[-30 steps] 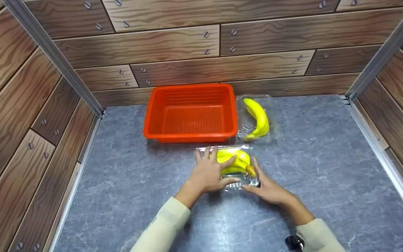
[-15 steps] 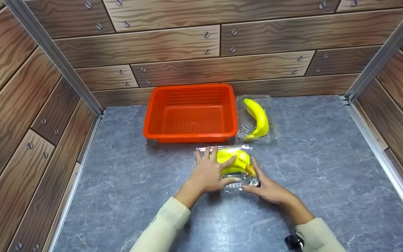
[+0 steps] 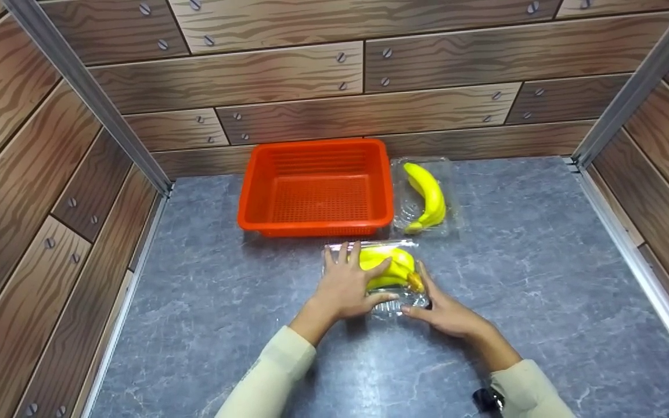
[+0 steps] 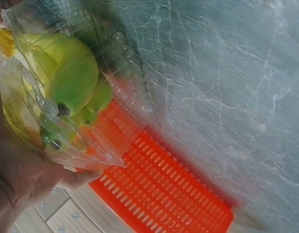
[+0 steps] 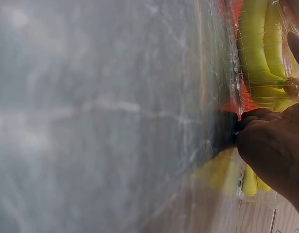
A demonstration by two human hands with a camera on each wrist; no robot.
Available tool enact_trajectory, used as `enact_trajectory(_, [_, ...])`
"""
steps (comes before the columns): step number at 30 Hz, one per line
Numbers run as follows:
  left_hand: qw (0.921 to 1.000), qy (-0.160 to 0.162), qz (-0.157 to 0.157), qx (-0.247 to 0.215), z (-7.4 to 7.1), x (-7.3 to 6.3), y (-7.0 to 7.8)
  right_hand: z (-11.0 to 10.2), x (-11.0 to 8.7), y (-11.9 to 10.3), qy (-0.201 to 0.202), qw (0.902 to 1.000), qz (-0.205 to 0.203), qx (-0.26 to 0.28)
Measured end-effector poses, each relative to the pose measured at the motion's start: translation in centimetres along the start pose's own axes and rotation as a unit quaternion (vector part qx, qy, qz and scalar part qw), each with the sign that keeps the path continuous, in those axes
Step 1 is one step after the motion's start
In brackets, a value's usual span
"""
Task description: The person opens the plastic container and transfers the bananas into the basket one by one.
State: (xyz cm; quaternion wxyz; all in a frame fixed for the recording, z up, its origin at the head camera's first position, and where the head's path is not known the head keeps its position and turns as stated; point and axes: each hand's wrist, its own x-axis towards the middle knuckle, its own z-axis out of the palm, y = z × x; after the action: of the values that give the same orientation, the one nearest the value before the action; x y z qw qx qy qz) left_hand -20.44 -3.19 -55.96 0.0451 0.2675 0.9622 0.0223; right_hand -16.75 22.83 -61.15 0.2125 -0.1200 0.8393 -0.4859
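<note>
In the head view a clear plastic clamshell box point(image 3: 387, 303) lies on the grey table with a bunch of yellow bananas point(image 3: 389, 267) inside. My left hand point(image 3: 343, 287) rests over the box's left part, its fingers spread across the top toward the far edge. At the right end my right hand point(image 3: 448, 313) holds the near corner, thumb in front and fingers along the side. The left wrist view shows the greenish tips of the bananas point(image 4: 74, 73) through the crinkled plastic. Dark and partly cut off, the right hand point(image 5: 275, 145) touches the box side in the right wrist view.
Behind the box stands an orange-red perforated basket point(image 3: 315, 228). To its right, a second clear plastic container point(image 3: 453, 203) bears another yellow banana bunch point(image 3: 432, 194). Wood-patterned walls point(image 3: 288, 81) enclose the grey marbled table point(image 3: 212, 261) at the back and both sides.
</note>
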Motion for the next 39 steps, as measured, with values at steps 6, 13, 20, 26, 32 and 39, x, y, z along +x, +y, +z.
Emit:
enact_trajectory(6, [1.0,0.008,0.0,-0.006,-0.01,-0.03,-0.01,-0.02,0.08,-0.2,-0.003,0.9999,0.003,0.015])
enact_trajectory(13, [0.9997,0.01,0.004,-0.022,-0.03,-0.02,-0.25,-0.1,-0.05,-0.35,-0.005,0.9996,0.008,0.025])
enact_trajectory(20, [0.9975,0.025,0.002,-0.067,-0.31,-0.06,-0.6,-0.26,-0.18,-0.22,-0.004,0.999,-0.003,0.045])
enact_trajectory(26, [0.9987,0.014,0.002,-0.049,-0.44,-0.12,-0.45,-0.4,-0.05,-0.03,0.001,0.9993,-0.008,0.036])
enact_trajectory(32, [0.9984,0.02,0.005,-0.052,-0.52,-0.21,-0.44,-0.28,0.2,0.24,0.017,0.9977,-0.02,0.063])
enact_trajectory(39, [0.9978,0.023,0.001,-0.062,-0.29,-0.21,-0.65,-0.13,0.16,0.54,0.024,0.9974,-0.028,0.062])
